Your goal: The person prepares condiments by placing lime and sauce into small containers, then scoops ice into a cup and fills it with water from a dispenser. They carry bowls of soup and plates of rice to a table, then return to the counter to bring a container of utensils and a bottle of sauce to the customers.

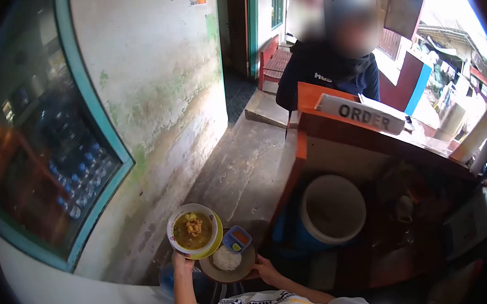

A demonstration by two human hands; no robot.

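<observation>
My left hand (pixel 182 261) grips the yellow saucer (pixel 220 234) under a white bowl (pixel 175 245) of broth with a crisp, orange-brown topping. My right hand (pixel 267 270) is closed on the right edge of a greyish plate (pixel 214 274). A mound of white rice (pixel 227 259) lies on that plate. Beside the rice sits a small blue divided dish (pixel 246 248) with orange-red sauce and a green piece like cut lime. The saucer overlaps the plate's upper left part. My fingers beneath both dishes are mostly hidden.
On the right stands an orange-edged counter (pixel 331 102) with an ORDER sign (pixel 363 114); a white-and-blue bucket (pixel 334 208) is behind it. A person (pixel 328 59) in dark clothes is across the counter. A concrete walkway (pixel 240 181) runs ahead along the stained wall (pixel 158 90).
</observation>
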